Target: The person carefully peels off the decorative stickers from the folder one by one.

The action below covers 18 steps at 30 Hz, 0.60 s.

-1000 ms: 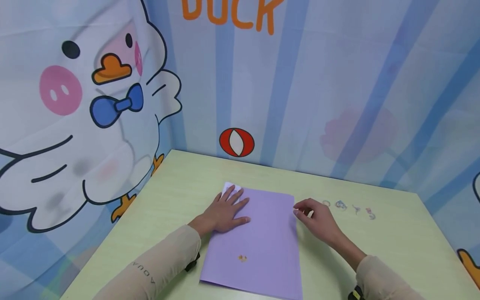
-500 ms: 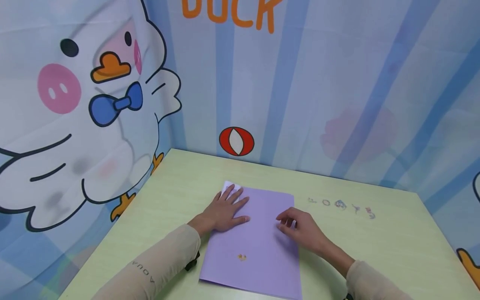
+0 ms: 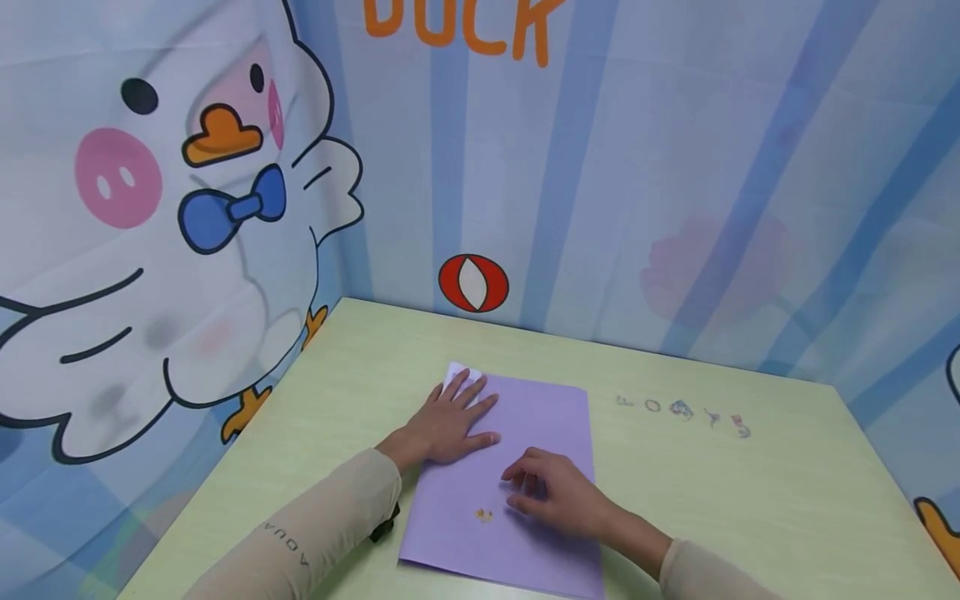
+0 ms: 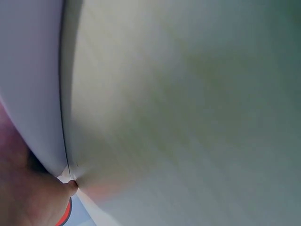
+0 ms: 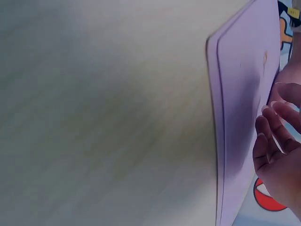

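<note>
A purple paper folder (image 3: 540,417) lies flat on the table, a white sheet corner (image 3: 454,372) showing at its top left. My left hand (image 3: 450,427) rests on its upper left part, palm down, fingers spread. Over its middle right is my right hand (image 3: 558,492), fingers loosely bent. In the right wrist view the thumb and fingertips of that right hand (image 5: 280,146) are apart, with nothing visible between them. A small golden sticker-like piece (image 3: 484,515) lies on the folder, just left of the right fingertips.
Right of the folder, several small letter-shaped pieces, among them an O-shaped one (image 3: 652,406) and a blue one (image 3: 681,408), lie in a row on the pale green table (image 3: 720,508). A printed duck backdrop (image 3: 480,167) stands behind the table.
My right hand has moved left and toward me, from the folder's right edge to above its middle. An F-shaped piece in the row has come into view. The left hand has stayed still.
</note>
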### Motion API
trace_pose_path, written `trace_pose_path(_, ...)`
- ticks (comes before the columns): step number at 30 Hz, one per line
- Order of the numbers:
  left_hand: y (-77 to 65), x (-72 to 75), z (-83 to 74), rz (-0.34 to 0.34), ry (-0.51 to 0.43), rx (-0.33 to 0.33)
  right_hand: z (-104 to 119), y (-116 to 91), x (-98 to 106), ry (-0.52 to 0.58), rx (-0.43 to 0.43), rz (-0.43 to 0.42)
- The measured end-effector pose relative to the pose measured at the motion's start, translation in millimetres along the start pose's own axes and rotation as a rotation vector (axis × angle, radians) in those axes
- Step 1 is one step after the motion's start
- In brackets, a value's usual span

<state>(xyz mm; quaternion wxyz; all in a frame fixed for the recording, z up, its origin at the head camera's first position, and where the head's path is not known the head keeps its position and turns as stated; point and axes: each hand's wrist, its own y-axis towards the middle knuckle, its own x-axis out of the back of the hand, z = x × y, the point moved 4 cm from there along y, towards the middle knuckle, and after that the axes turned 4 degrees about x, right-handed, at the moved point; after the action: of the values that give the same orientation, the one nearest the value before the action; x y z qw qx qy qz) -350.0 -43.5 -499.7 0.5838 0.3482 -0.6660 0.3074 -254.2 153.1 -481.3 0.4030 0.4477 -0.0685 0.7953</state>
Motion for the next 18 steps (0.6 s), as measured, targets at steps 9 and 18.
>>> trace_pose_path(9, 2.7, -3.6, -0.1, 0.01, 0.014, 0.008, 16.7, 5.2, -17.3, -0.118, 0.079, 0.075)
trace_pose_path(18, 1.8, -4.1, 0.8, 0.007, 0.026, 0.018, 22.5, 6.5, -26.8, -0.155, 0.111, 0.065)
